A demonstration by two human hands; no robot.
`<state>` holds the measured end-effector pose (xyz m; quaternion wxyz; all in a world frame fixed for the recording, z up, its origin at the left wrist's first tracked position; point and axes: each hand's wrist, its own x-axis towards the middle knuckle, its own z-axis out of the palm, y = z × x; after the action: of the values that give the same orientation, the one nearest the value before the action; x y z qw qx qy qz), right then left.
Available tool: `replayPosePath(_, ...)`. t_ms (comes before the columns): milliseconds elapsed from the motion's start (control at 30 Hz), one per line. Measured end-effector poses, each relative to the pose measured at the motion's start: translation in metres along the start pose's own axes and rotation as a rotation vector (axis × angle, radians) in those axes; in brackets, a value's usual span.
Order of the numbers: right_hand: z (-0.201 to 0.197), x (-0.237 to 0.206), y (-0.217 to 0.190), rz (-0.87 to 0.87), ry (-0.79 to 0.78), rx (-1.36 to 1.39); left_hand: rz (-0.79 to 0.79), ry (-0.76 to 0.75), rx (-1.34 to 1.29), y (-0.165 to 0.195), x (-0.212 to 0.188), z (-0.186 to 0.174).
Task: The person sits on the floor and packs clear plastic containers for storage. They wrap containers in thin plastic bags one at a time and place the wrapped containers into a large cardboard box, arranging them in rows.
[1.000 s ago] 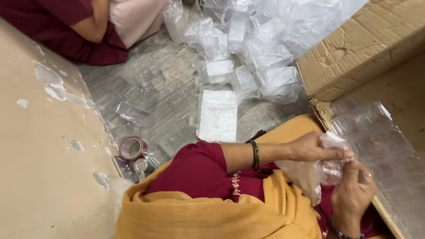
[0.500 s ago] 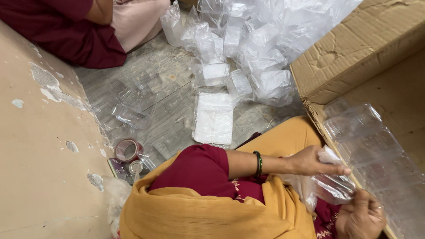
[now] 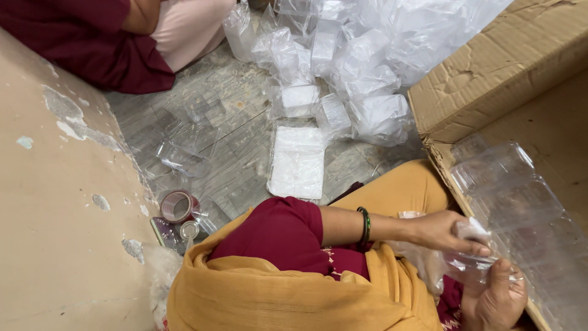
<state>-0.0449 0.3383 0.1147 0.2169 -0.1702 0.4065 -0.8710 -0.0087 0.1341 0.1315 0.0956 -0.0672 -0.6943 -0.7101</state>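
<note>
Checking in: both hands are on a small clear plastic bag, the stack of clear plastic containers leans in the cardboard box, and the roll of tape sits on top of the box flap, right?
Not quite. In the head view the reddish roll of tape lies on the floor beside the wall, not on the flap of the brown cardboard box. The rest holds: left hand and right hand on the small clear plastic bag, stack of clear plastic containers in the box.
</note>
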Motion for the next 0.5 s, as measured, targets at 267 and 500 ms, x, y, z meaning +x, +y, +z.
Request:
replayPosePath(267,0.048,0.001,-0.019,0.020,0.123,-0.223,-0.111,0.040,-0.093,0.005,-0.006,-0.005)
replayPosePath(500,-0.002,0.008,0.015,-0.070,0.148,-0.129,0.005,0.099,-0.182,0.005,-0.003,-0.008)
